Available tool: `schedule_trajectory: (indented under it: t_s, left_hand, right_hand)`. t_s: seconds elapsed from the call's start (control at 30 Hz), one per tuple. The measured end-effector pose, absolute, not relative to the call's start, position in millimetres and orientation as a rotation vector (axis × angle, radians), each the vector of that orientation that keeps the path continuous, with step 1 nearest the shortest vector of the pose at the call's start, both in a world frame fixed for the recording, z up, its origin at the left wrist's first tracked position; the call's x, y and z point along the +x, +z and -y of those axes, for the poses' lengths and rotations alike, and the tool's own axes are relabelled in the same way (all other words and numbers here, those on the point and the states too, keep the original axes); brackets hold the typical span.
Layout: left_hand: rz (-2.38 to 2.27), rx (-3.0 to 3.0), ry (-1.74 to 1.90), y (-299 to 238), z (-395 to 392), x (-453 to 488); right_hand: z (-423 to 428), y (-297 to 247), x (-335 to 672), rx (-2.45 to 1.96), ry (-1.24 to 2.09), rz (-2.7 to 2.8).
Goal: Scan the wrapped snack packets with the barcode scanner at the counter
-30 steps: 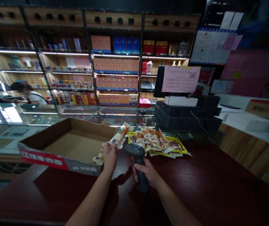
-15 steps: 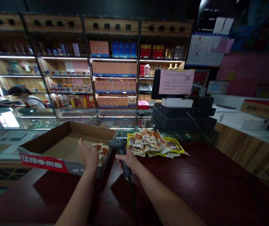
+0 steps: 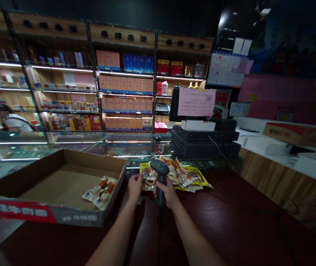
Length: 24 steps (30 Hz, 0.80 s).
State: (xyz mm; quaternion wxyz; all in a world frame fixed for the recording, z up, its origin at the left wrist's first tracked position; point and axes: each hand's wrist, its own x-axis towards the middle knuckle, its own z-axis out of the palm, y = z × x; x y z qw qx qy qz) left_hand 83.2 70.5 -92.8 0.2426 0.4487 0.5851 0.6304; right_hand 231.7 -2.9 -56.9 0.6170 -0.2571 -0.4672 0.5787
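Through the head camera I have my right hand wrapped around the grip of a dark scanner, its head raised and its cord hanging down toward me. The scanner is off the bench and, from where I look, covers part of the pile of snack packets behind it. My left hand is at the left edge of that pile, fingers drawn narrow and close together; I can't tell whether they pinch a packet or only touch one.

The pile sits near the far edge of the bench, with yellow-edged bags lying under and beside the pale packets. To my left stands an open cardboard box, and a few loose packets lie inside it, overlapping in the near right corner.

Beyond the pile, slightly right, I see a screen with a pink paper sheet on it, above a black cash drawer. A person is at the far left, before the lit shelves.
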Motion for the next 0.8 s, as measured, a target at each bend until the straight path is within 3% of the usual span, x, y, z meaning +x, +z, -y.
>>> schedule_trajectory:
  t_s: [0.17,0.4,0.8]
  left_hand:
    - [-1.503,1.114,1.734,-107.6,-82.1,77.7]
    - [-1.185,0.871,2.037,-105.2,-78.6,63.4]
    - [-0.966,0.675,1.937,-97.8,-65.8,82.2]
  right_hand:
    - [-3.0,-78.9,229.4,-0.628,1.334,1.115]
    - [6.2,-78.0,236.2,-0.667,1.394,1.115]
    - [18.7,-73.2,224.5,-0.721,1.453,1.331]
